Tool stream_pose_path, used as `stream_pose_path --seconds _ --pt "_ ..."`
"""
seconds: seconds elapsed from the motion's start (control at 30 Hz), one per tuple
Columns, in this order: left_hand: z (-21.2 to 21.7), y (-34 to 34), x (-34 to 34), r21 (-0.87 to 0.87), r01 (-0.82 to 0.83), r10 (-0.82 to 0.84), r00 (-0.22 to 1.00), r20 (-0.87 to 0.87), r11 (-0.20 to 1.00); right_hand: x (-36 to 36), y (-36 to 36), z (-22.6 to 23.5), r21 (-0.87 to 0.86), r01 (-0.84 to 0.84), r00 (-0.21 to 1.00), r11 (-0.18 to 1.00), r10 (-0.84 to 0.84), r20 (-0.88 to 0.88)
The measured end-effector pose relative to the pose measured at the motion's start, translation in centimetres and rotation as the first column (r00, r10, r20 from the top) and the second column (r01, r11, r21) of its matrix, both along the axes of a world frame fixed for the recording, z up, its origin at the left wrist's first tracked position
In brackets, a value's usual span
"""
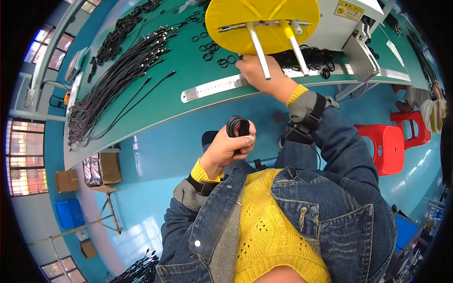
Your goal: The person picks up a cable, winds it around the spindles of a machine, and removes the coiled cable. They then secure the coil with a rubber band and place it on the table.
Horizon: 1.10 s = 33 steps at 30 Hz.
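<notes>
My left hand (pixel 225 147) is closed around a coiled black cable (pixel 237 126), holding it in front of my lap, off the table's edge. My right hand (pixel 265 75) reaches over the table under a yellow disc (pixel 259 37) with metal posts. Its fingers are curled together close to the table top, beside several loose black rings (pixel 226 61); whatever they may pinch is too small to make out. Just below that hand lies a long steel ruler (pixel 212 88) along the table's front edge.
Bundled black cables (pixel 118 89) cover the green table (pixel 184 68) at the left. More black rings (pixel 325 70) lie right of the disc, near a white machine (pixel 347 23) with a metal bracket (pixel 361 56). Red stools (pixel 389 146) stand on the floor at the right.
</notes>
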<state>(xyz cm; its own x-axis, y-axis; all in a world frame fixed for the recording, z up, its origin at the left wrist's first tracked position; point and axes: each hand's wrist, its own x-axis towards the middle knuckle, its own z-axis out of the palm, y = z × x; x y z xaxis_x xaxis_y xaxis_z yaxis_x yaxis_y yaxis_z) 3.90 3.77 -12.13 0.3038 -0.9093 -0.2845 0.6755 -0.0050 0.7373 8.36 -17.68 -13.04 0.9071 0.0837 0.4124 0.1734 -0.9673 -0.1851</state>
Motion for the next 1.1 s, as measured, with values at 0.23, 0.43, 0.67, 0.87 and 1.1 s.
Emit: stream_pose_path --seconds 0.23,0.43,0.67,0.87,1.1 --pt "-0.5 0.4 1.2 -0.194 -0.046 0.033 0.997 -0.071 0.980 2.1 -0.8 -2.9 -0.117 0.019 0.996 0.993 -0.009 0.086" --pt "-2.1 0.2 1.8 -0.221 -0.333 0.291 0.935 -0.201 0.917 -1.7 2.5 -1.2 0.767 0.013 1.000 0.641 -0.014 -0.006" --pt "-1.2 -2.5 2.6 -0.065 -0.453 0.456 0.866 0.208 0.889 -7.4 3.0 0.4 0.891 0.393 0.858 -0.228 0.439 -0.267" --pt "-1.6 -2.7 2.0 0.109 -0.434 0.342 0.820 0.460 0.894 -11.1 3.5 -1.5 0.981 0.064 0.927 -0.184 0.375 0.010" --pt "-1.5 -2.4 0.0 0.079 0.001 -0.016 0.980 0.197 0.997 -14.8 1.8 -0.2 0.931 0.269 0.806 -0.246 0.587 -0.078"
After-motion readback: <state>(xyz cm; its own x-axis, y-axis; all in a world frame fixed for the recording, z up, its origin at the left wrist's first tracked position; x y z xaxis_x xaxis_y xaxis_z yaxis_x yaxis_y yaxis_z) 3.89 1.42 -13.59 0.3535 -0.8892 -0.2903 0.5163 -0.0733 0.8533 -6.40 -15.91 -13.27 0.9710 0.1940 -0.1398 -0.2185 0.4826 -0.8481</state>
